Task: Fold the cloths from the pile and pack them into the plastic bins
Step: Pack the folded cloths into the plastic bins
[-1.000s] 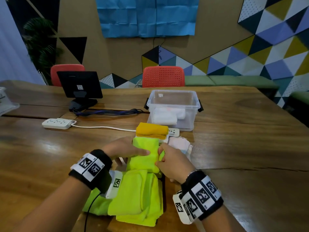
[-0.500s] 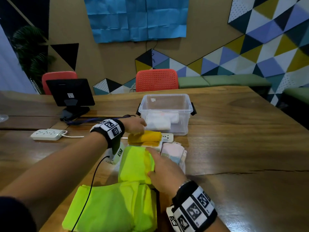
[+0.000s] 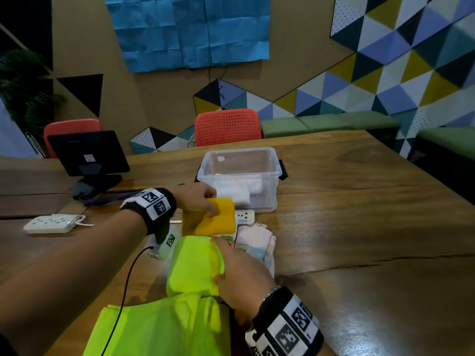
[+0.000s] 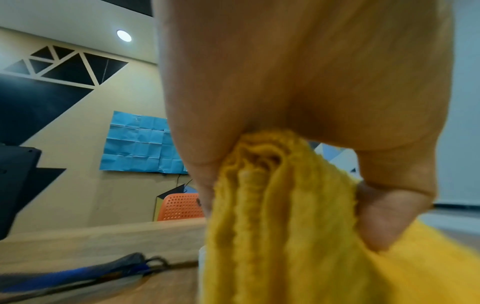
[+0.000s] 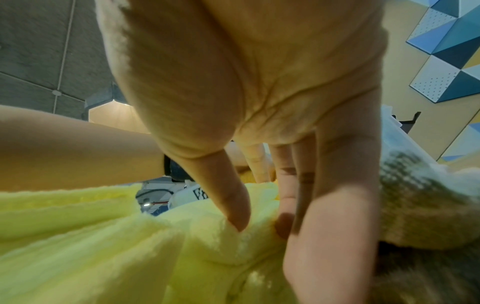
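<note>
My left hand (image 3: pixel 205 205) grips a folded orange-yellow cloth (image 3: pixel 214 222) by its left end and holds it tilted just in front of the clear plastic bin (image 3: pixel 272 160); the left wrist view shows the cloth (image 4: pixel 272 236) pinched between thumb and fingers. White folded cloths (image 3: pixel 236 191) lie inside the bin. My right hand (image 3: pixel 231 268) holds the right edge of a folded lime cloth (image 3: pixel 192 268), thumb dug into the cloth (image 5: pixel 130 246). A pale pile of cloths (image 3: pixel 257 242) sits to its right. Another lime cloth (image 3: pixel 164 330) lies nearest me.
On the wooden table (image 3: pixel 359 227), a white power strip (image 3: pixel 51 223) lies at the left and a second socket block (image 3: pixel 244 217) sits under the orange cloth. A black monitor (image 3: pixel 88 152) and a dark strap (image 3: pixel 108 200) stand behind. Red chairs (image 3: pixel 227 127) line the far side.
My left hand left the lime cloth, reached forward to the orange-yellow cloth and has raised it off the pile. The right hand stayed on the lime cloth.
</note>
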The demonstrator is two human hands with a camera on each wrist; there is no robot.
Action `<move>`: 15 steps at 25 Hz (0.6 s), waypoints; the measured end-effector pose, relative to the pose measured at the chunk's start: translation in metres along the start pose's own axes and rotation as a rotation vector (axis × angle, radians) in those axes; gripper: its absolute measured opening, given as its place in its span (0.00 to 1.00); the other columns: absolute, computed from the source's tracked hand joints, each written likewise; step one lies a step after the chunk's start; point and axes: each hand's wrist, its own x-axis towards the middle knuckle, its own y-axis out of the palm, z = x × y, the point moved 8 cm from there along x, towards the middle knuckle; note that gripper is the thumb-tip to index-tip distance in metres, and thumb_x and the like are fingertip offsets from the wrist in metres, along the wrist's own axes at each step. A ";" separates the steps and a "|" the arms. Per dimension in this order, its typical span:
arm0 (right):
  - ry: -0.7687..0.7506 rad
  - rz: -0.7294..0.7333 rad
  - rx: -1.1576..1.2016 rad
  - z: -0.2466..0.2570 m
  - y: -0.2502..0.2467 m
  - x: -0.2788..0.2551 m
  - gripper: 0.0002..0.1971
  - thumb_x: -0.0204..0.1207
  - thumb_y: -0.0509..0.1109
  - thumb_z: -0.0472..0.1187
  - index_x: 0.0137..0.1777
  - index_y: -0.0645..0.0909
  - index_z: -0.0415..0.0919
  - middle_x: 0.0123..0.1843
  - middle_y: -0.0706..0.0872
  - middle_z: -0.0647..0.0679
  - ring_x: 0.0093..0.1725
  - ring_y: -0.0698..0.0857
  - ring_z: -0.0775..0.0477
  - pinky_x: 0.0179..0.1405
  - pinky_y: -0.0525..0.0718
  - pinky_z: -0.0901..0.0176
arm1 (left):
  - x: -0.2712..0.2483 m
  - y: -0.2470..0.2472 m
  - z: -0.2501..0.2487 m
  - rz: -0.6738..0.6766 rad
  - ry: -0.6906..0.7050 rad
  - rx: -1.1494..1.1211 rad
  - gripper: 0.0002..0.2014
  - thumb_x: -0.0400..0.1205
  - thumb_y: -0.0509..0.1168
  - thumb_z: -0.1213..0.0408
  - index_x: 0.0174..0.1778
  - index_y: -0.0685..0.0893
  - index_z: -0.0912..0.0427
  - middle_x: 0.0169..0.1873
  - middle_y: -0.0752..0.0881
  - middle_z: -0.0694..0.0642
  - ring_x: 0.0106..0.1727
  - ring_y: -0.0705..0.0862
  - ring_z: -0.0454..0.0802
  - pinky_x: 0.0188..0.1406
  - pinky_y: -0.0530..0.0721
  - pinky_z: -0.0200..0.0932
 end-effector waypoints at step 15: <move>0.075 0.271 0.040 -0.018 0.011 0.017 0.40 0.85 0.61 0.43 0.85 0.38 0.68 0.85 0.58 0.40 0.79 0.72 0.35 0.74 0.72 0.41 | 0.091 -0.146 -0.041 -0.247 -0.004 0.025 0.10 0.78 0.72 0.62 0.54 0.86 0.53 0.51 0.85 0.53 0.52 0.84 0.53 0.46 0.83 0.47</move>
